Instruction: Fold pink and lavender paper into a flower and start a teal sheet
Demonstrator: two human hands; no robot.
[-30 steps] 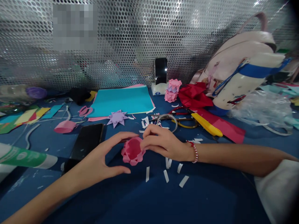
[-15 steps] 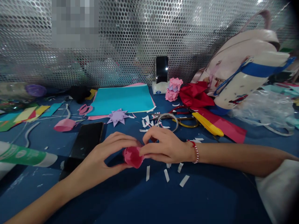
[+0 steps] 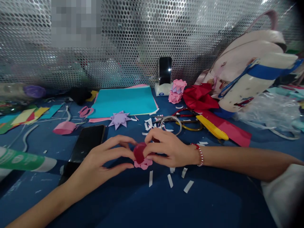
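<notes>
A small pink paper piece [image 3: 143, 164] with a pleated, petal-like rim and a darker red-pink round part [image 3: 139, 152] lies between my hands, low over the blue table. My right hand [image 3: 163, 148] pinches it from the right, thumb and fingers together at its edge. On the other side my left hand [image 3: 108, 155] curves around it, fingertips and thumb spread apart, the fingertips at its left edge. White paper strips [image 3: 150, 179] lie just in front. Behind my hands sits a lilac paper star [image 3: 119, 119].
Blue paper sheets [image 3: 123, 102], a tape roll [image 3: 171, 125], scissors [image 3: 192, 125] and a yellow cutter [image 3: 212, 127] lie behind. At left are a phone [image 3: 87, 144] and glue tube [image 3: 26, 160]; at right, a bottle [image 3: 251, 82] and backpack [image 3: 239, 53].
The pink paper piece has turned, so its pleated rim now faces front instead of its hollow inside. It sits slightly further right, and my left fingers have loosened around it.
</notes>
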